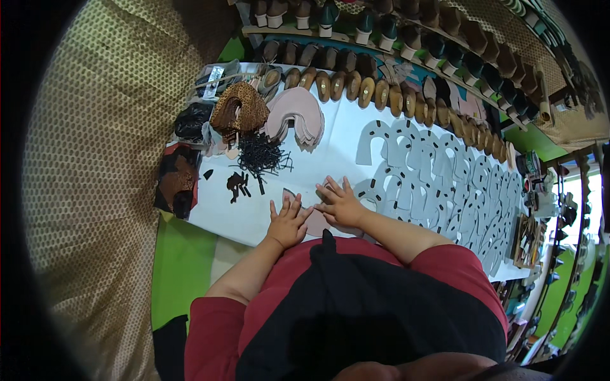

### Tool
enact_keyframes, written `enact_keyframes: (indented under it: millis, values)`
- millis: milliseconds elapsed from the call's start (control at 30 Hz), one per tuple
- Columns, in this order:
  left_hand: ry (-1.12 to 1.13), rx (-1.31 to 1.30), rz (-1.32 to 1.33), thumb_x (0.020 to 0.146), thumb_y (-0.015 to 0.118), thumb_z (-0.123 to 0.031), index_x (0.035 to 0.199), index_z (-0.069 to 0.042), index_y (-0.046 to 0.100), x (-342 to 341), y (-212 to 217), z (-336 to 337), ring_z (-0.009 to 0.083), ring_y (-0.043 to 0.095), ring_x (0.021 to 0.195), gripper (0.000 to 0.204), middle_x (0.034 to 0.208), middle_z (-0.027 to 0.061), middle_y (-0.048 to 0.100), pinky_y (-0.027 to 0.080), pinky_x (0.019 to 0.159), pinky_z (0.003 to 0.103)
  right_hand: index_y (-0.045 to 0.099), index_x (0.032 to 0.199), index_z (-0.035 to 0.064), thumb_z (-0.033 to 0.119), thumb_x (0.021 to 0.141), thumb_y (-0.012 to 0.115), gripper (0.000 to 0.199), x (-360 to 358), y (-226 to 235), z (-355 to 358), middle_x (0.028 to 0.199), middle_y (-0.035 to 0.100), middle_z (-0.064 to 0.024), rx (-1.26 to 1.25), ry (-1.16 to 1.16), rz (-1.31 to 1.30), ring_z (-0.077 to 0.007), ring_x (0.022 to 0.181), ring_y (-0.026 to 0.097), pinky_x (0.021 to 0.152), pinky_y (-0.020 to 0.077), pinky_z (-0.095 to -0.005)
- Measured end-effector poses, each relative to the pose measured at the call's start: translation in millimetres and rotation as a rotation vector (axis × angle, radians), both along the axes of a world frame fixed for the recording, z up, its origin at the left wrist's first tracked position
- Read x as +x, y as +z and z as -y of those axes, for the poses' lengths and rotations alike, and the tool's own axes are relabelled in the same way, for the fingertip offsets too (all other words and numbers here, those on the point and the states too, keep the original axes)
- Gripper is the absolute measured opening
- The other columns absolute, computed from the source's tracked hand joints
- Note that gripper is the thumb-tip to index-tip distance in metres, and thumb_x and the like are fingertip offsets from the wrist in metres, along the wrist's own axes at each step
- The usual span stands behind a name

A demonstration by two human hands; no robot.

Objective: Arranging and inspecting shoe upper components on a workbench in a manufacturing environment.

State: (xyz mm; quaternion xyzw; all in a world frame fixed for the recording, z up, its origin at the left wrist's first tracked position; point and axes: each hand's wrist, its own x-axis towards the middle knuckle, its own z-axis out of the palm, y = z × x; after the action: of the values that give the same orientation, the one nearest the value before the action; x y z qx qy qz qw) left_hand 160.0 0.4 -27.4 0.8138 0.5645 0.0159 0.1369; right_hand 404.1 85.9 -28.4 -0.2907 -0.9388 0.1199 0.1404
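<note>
A pale pink cut piece (318, 225) lies on the white table at its near edge, partly covered by my hands. My left hand (289, 222) presses on its left side, palm down with the fingers spread. On the right side of the piece rests my right hand (341, 204), its fingers also spread flat. Neither hand grips anything. Just right of my right hand begin rows of grey U-shaped pieces (406, 143) dotted with small black tabs. Beyond my left hand are a tangled heap of thin black strips (259, 154) and some short black bits (239, 185).
Farther back stand a stack of pink U-shaped pieces (295, 113) and a leopard-print stack (236, 109). Wooden shoe lasts (366, 92) line the table's far edge, with shelves of more lasts (438, 57) above. Plastic bags (192, 120) sit at the left end.
</note>
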Motion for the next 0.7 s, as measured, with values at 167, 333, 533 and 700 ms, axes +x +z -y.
enact_keyframes:
  millis: [167, 333, 533, 700]
  values:
    - [-0.032, -0.034, -0.033, 0.086, 0.061, -0.035, 0.148, -0.036, 0.045, 3, 4, -5, 0.0436, 0.005, 0.152, 0.064, 0.166, 0.015, 0.014, 0.002, 0.111, 0.075, 0.072, 0.12, 0.0286, 0.036, 0.082, 0.066, 0.039, -3, -10, 2, 0.159, 0.032, -0.01, 0.153, 0.058, 0.098, -0.041, 0.15, 0.017, 0.109, 0.0163, -0.0768]
    - [-0.01, -0.033, 0.009, 0.086, 0.06, -0.036, 0.148, -0.035, 0.046, -1, 1, 1, 0.0436, 0.005, 0.152, 0.064, 0.166, 0.0152, 0.015, 0.001, 0.11, 0.076, 0.072, 0.119, 0.0347, 0.034, 0.081, 0.068, 0.037, 0, 9, -13, 0.156, 0.037, -0.0096, -0.165, -0.121, 0.007, -0.0443, 0.149, 0.018, 0.109, 0.0167, -0.0763]
    - [-0.016, -0.045, 0.009, 0.086, 0.058, -0.037, 0.148, -0.038, 0.045, 2, 10, -4, 0.0461, 0.004, 0.152, 0.063, 0.166, 0.0164, 0.015, 0.001, 0.11, 0.076, 0.074, 0.112, 0.0391, 0.029, 0.081, 0.073, 0.032, 20, 3, -25, 0.15, 0.046, -0.0104, -0.099, -0.369, -0.07, -0.0452, 0.146, 0.026, 0.11, 0.0201, -0.0727]
    - [-0.017, -0.053, -0.013, 0.086, 0.058, -0.037, 0.148, -0.039, 0.045, 3, 8, -6, 0.0474, 0.003, 0.151, 0.062, 0.166, 0.0162, 0.014, 0.001, 0.11, 0.077, 0.077, 0.103, 0.0385, 0.03, 0.08, 0.075, 0.024, 14, 4, -38, 0.148, 0.049, -0.0087, -0.025, -0.212, -0.098, -0.0438, 0.145, 0.028, 0.111, 0.0245, -0.0681]
